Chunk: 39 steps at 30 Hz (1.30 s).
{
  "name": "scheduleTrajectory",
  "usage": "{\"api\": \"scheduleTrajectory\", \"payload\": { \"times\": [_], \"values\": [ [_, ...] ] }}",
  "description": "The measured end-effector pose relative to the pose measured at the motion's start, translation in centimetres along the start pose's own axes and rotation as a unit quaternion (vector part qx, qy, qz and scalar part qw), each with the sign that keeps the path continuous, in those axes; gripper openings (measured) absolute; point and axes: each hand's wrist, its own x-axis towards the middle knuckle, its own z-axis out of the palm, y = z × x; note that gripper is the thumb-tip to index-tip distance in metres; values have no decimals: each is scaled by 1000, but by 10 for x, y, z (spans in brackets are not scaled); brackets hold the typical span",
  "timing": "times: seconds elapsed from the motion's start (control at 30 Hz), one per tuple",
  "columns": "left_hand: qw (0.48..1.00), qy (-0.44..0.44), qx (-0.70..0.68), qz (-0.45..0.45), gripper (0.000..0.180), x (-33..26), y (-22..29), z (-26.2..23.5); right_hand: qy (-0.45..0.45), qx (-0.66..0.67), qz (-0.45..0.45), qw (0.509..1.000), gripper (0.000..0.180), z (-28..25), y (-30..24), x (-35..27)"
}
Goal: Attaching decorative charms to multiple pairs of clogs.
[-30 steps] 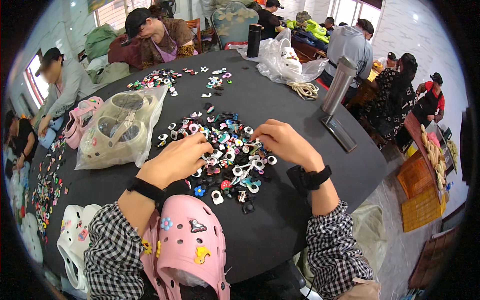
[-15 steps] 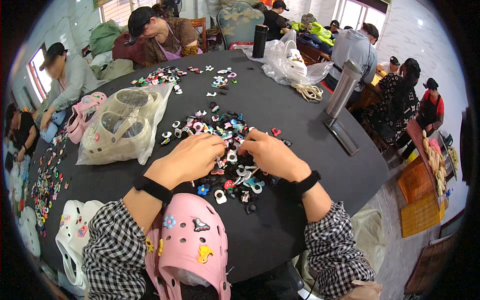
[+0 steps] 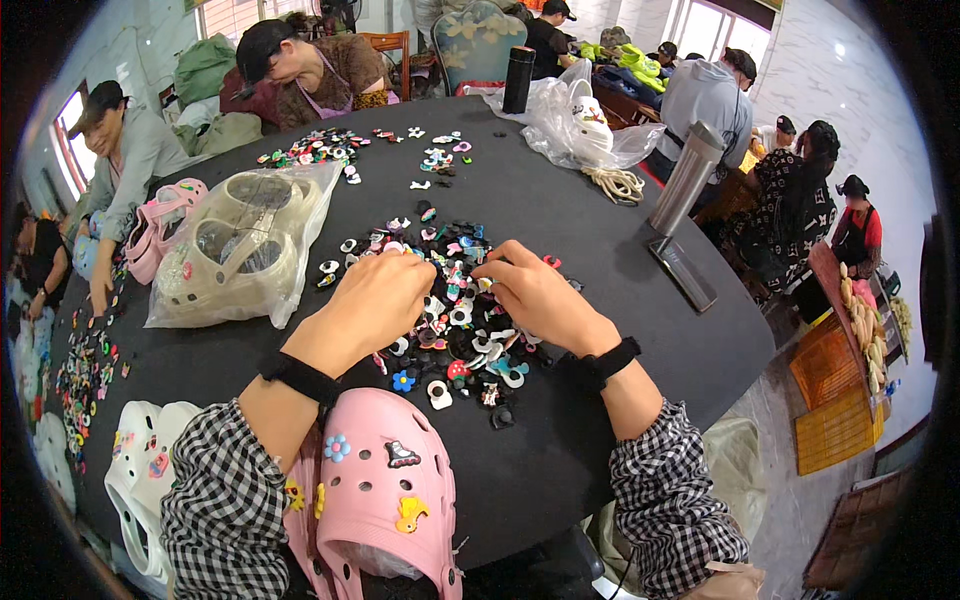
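A pile of small colourful shoe charms (image 3: pixel 462 318) lies on the dark table in front of me. My left hand (image 3: pixel 375 300) reaches over its left side, fingers bent down and drawn together; their tips are partly hidden. At the pile's right side my right hand (image 3: pixel 548 302) has its fingers curled, thumb and forefinger close together by a whitish charm. Whatever either hand pinches is too small or hidden to name. Between my forearms, nearer to me, stands a pink clog (image 3: pixel 385 470) decorated with a blue flower, a roller skate and a yellow animal charm.
White clogs (image 3: pixel 145 470) sit left of my sleeve. A clear bag of pale clogs (image 3: pixel 245 245) and pink clogs (image 3: pixel 160 225) lie farther left. More charms (image 3: pixel 325 148) are scattered at the far side. At right are a steel bottle (image 3: pixel 687 180) and a phone (image 3: pixel 682 275). Other people sit around.
My left hand has shifted slightly left and toward me over the charms. My right hand has risen a little. At far left, a person's arm now reaches down to the charms there.
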Motion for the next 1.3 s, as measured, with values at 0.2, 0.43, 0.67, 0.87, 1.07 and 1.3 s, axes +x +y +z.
{"api": "scheduleTrajectory", "payload": {
  "times": [0.2, 0.43, 0.67, 0.87, 1.07, 1.3],
  "values": [
    [998, 29, -1, 50, 8, 4, 3, 3, -35, -71, -26, 997, 34, 1, 8, 1],
    [999, 0, -33, -13, 11, 0, -3, 2, -70, -29, 37, 996, 33, -23, 17, -9],
    [990, 83, -106, -48, 14, -2, -10, -1, 41, 46, 112, 992, 29, -55, 11, -9],
    [993, 42, -90, -67, 29, -2, -11, 6, 45, -6, 128, 991, 28, -63, 17, -14],
    [982, -55, 5, 180, 44, -4, 11, 16, 13, -12, 103, 995, 25, -57, 12, -11],
    [989, -116, 40, 80, 25, -6, 0, 6, -10, 3, 98, 995, 17, -53, 14, -18]
  ]
}}
